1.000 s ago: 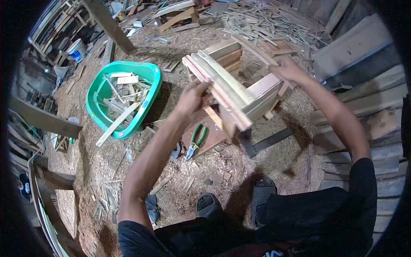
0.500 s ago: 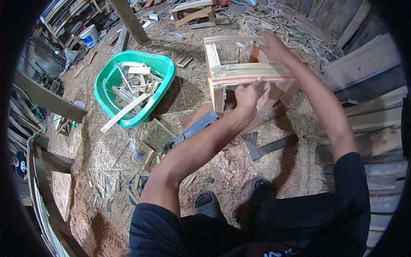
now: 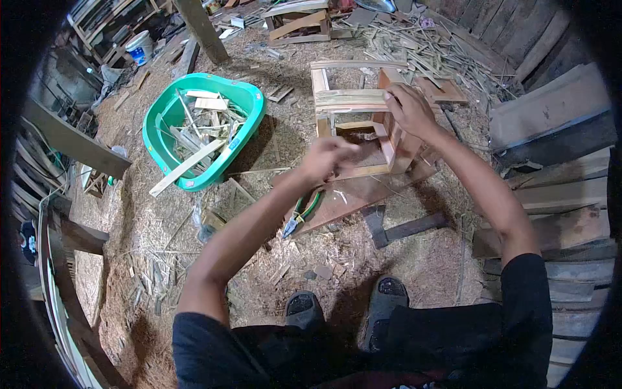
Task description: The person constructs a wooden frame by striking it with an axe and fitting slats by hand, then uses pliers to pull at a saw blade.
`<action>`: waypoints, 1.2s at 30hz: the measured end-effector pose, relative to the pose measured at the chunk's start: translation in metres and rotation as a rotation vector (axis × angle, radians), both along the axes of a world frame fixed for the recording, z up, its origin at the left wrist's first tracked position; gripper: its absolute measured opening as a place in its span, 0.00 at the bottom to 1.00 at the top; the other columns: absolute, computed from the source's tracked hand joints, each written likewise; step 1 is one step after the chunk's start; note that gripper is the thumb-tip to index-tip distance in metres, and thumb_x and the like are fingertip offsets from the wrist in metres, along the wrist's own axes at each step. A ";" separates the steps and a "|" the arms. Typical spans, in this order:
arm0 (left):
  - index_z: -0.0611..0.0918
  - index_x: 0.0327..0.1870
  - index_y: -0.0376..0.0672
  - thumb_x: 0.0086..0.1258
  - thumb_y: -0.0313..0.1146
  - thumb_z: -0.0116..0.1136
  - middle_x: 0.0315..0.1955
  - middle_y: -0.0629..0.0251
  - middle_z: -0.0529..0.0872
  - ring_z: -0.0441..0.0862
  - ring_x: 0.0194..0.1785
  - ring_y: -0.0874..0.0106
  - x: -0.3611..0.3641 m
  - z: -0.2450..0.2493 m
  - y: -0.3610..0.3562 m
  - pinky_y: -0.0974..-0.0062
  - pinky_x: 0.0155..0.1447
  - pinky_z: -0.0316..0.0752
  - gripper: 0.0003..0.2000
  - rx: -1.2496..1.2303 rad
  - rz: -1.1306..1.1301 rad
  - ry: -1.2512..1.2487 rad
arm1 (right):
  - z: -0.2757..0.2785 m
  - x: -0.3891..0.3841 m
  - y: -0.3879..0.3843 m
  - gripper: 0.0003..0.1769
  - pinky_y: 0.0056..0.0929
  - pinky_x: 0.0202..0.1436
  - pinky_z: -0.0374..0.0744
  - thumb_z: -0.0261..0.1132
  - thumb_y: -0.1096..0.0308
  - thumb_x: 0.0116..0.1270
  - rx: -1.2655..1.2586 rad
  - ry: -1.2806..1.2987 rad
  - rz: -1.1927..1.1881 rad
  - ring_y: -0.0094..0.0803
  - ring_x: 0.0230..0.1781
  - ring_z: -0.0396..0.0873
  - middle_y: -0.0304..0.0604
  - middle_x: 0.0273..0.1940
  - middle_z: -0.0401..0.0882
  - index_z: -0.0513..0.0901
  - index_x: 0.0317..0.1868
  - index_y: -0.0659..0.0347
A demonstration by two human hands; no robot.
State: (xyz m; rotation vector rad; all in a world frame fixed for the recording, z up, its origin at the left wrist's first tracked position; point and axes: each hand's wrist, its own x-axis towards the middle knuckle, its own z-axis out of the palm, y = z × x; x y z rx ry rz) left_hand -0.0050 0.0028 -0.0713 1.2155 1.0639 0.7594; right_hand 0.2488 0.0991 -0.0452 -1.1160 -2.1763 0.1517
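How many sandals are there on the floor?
2 that I see: the left sandal and the right sandal, side by side on the person's feet, partly covered by the clothes. The clutter may hide others.

Our left hand [image 3: 329, 159] blurs near the centre; our right hand [image 3: 413, 113], fingers [image 3: 396, 105] bent, sits higher, rightward.
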 end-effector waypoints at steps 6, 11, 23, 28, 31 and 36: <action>0.70 0.67 0.38 0.77 0.64 0.32 0.65 0.54 0.72 0.65 0.70 0.65 -0.065 -0.046 0.050 0.56 0.70 0.58 0.37 0.084 0.288 -0.203 | -0.010 -0.024 -0.053 0.12 0.38 0.45 0.73 0.59 0.62 0.73 0.045 0.337 -0.101 0.40 0.36 0.75 0.45 0.35 0.75 0.75 0.40 0.64; 0.49 0.78 0.36 0.73 0.71 0.23 0.79 0.54 0.49 0.45 0.81 0.59 -0.011 -0.040 0.043 0.62 0.81 0.39 0.47 0.092 0.168 -0.392 | -0.011 -0.060 -0.089 0.38 0.33 0.56 0.78 0.50 0.38 0.75 -0.977 0.896 -0.249 0.31 0.50 0.79 0.51 0.50 0.79 0.70 0.62 0.70; 0.78 0.63 0.35 0.82 0.50 0.34 0.50 0.50 0.87 0.83 0.56 0.63 0.016 -0.023 0.035 0.66 0.62 0.74 0.28 0.412 -0.161 0.161 | 0.026 0.009 -0.059 0.21 0.33 0.48 0.80 0.52 0.57 0.78 -1.003 1.128 -0.329 0.34 0.48 0.81 0.48 0.49 0.82 0.74 0.59 0.66; 0.81 0.53 0.30 0.80 0.54 0.40 0.46 0.50 0.86 0.82 0.46 0.65 -0.056 -0.057 0.128 0.66 0.54 0.75 0.30 0.419 0.614 0.278 | 0.010 -0.012 -0.034 0.14 0.20 0.27 0.75 0.62 0.57 0.74 -0.898 0.930 -0.489 0.16 0.21 0.71 0.32 0.26 0.78 0.81 0.36 0.58; 0.75 0.62 0.33 0.77 0.61 0.39 0.60 0.49 0.77 0.73 0.61 0.62 -0.057 -0.078 0.162 0.62 0.66 0.63 0.35 0.355 0.608 0.296 | -0.035 -0.009 -0.007 0.12 0.21 0.28 0.74 0.63 0.57 0.74 -0.757 0.950 -0.477 0.17 0.24 0.72 0.32 0.27 0.77 0.82 0.38 0.57; 0.79 0.59 0.35 0.75 0.67 0.38 0.57 0.55 0.79 0.74 0.59 0.65 -0.010 -0.072 0.162 0.64 0.67 0.62 0.38 0.157 0.485 -0.226 | 0.014 -0.007 -0.067 0.07 0.24 0.33 0.71 0.62 0.63 0.74 -0.973 1.053 -0.421 0.20 0.30 0.70 0.34 0.34 0.78 0.81 0.43 0.57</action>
